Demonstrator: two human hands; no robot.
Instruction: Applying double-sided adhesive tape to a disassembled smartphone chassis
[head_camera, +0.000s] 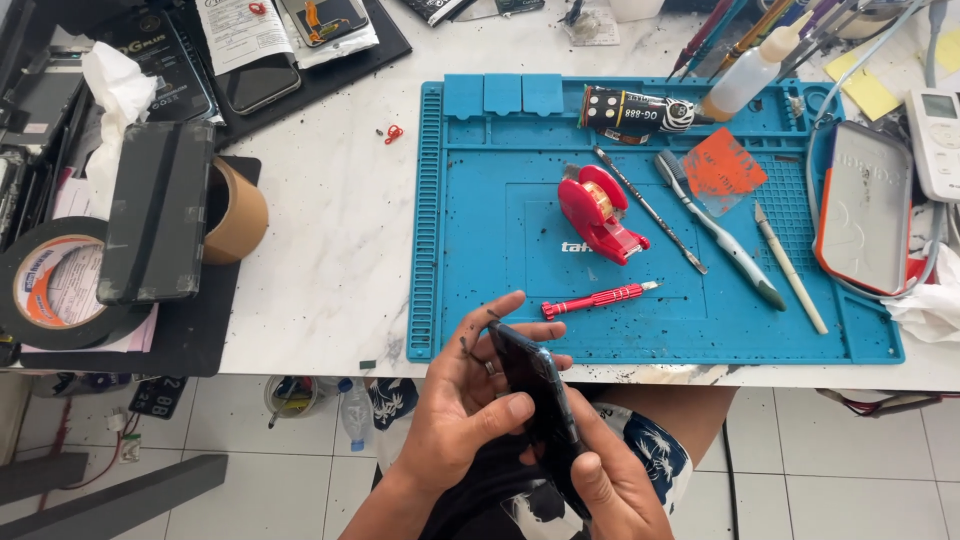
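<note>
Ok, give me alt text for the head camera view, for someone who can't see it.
Both hands, left hand and right hand, hold a dark phone edge-up below the edge of a white table. On the table, a blue repair mat holds a red screwdriver, a red tape dispenser and a toothbrush.

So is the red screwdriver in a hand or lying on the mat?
Lying on the mat. The red screwdriver rests flat on the blue mat; both the left hand and right hand hold the dark phone.
</note>
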